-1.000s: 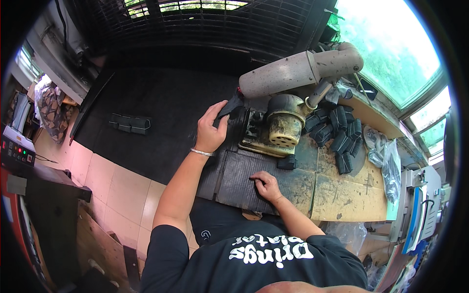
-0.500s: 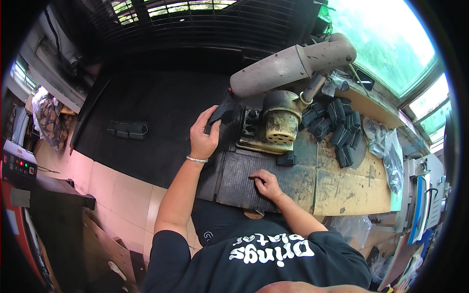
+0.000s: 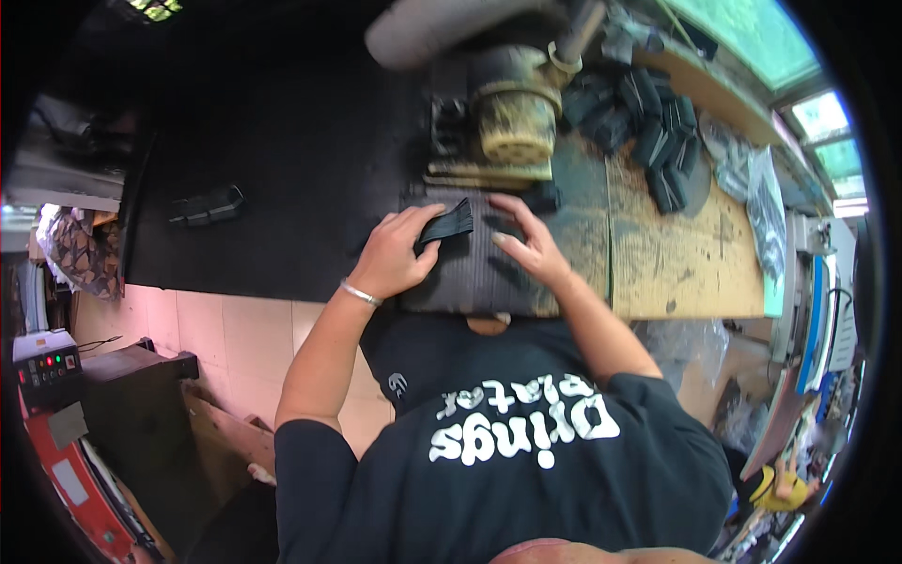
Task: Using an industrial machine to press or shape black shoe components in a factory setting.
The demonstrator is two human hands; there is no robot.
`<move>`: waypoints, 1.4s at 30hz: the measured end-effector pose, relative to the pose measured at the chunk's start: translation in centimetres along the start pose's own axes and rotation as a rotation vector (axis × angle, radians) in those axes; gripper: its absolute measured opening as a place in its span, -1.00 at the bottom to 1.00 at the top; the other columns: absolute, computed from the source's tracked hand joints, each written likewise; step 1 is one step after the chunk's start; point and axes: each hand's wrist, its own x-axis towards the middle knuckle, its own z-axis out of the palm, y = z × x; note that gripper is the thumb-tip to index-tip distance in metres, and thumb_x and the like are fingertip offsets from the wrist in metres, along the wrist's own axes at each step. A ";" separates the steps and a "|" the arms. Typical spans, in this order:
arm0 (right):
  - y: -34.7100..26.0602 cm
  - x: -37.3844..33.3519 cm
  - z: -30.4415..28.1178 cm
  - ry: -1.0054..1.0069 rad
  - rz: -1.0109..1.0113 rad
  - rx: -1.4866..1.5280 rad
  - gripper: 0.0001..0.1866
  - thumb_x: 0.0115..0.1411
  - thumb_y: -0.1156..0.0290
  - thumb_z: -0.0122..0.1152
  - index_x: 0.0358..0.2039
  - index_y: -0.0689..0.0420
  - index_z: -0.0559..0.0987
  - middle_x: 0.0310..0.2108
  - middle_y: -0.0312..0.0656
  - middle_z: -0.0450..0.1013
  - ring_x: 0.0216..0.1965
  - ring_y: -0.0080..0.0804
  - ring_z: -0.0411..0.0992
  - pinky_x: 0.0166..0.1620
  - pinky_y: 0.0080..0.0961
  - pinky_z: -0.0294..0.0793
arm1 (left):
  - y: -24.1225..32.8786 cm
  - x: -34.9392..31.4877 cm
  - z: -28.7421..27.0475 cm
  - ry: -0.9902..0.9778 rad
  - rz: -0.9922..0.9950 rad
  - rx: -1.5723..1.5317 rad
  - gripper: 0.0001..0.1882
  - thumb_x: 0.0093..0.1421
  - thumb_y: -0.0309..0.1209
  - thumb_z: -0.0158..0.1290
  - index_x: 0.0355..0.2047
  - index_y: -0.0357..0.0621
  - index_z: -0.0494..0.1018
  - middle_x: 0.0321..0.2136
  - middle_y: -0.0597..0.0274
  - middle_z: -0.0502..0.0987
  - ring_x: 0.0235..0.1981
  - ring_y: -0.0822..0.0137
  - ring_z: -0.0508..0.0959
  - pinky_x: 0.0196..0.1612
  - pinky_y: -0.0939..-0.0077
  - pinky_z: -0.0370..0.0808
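Observation:
My left hand (image 3: 395, 252) is closed on a small stack of black strips (image 3: 449, 224), gripped between thumb and fingers, with the ridged end pointing right. Just to its right, my right hand (image 3: 531, 246) is open, thumb and fingers apart, close to the strips but not touching them. Both hands are over a dark, ribbed board (image 3: 460, 282) at the table's front. Behind them stands a stained, cream-coloured machine (image 3: 517, 132) with a round, perforated head. A small black bundle (image 3: 543, 195) lies at its front right corner.
A grey padded arm (image 3: 442, 30) reaches over the machine. Black bundles (image 3: 648, 117) are piled on the right, beside clear plastic bags (image 3: 763, 202). Another black bundle (image 3: 209, 205) lies on the dark tabletop at left. Cardboard (image 3: 681, 268) covers the right side.
My left hand has brought the strips down and nearer to me. My right hand has lifted and opened toward them. The view has tilted lower, so the machine appears higher.

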 end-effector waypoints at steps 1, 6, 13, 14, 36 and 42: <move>-1.3 0.0 -0.4 -0.052 -0.082 -0.128 -0.32 0.14 0.31 0.21 0.26 0.23 0.28 0.21 -0.03 0.26 0.27 -0.23 0.21 0.28 -0.32 0.16 | 0.2 -0.3 1.2 -0.053 0.037 0.050 -0.53 -0.01 -0.53 0.19 -0.02 -0.18 0.45 -0.17 0.07 0.57 -0.17 0.08 0.58 -0.06 0.35 0.47; 0.9 -0.8 0.7 -0.175 -0.119 -0.504 -0.30 0.07 0.35 0.30 0.23 0.20 0.32 0.19 0.04 0.29 0.25 -0.02 0.23 0.26 -0.24 0.19 | -1.1 -1.1 7.0 -0.125 0.124 0.133 -0.52 -0.03 -0.48 0.24 -0.05 -0.14 0.41 -0.20 0.09 0.57 -0.18 0.06 0.56 -0.07 0.29 0.42; 3.4 -1.8 1.4 -0.127 -0.160 -0.627 -0.41 0.06 0.44 0.27 0.14 0.19 0.40 0.02 -0.05 0.42 0.11 -0.05 0.33 0.17 -0.17 0.26 | -3.7 -3.8 11.4 0.018 0.000 0.144 -0.30 0.03 -0.46 0.22 0.20 -0.28 0.26 0.01 -0.14 0.44 0.09 -0.10 0.41 0.17 0.14 0.28; 3.4 -1.9 1.5 -0.124 -0.172 -0.638 -0.39 0.06 0.43 0.28 0.16 0.19 0.38 0.05 -0.03 0.40 0.13 -0.04 0.32 0.20 -0.16 0.25 | -4.2 -4.3 11.8 0.050 0.016 0.198 -0.34 0.06 -0.45 0.19 0.19 -0.28 0.28 0.03 -0.16 0.42 0.13 -0.12 0.37 0.20 0.12 0.24; 4.5 -2.6 6.2 0.126 -0.034 -0.798 -0.20 0.08 0.43 0.08 0.31 0.42 0.04 0.22 0.24 0.16 0.29 0.14 0.11 0.33 0.06 0.01 | -3.1 -4.7 15.1 0.022 -0.209 0.232 -0.29 0.25 -0.48 -0.07 0.33 -0.49 -0.09 0.33 -0.30 0.02 0.39 -0.20 -0.03 0.39 -0.07 -0.11; 4.4 -2.1 6.9 0.155 0.027 -0.863 -0.16 0.03 0.39 0.14 0.30 0.43 0.07 0.17 0.17 0.22 0.27 0.08 0.15 0.30 0.12 0.06 | -3.1 -4.9 15.9 0.059 -0.233 0.235 -0.30 0.26 -0.49 -0.08 0.34 -0.44 -0.08 0.33 -0.24 0.05 0.39 -0.19 -0.02 0.38 -0.07 -0.11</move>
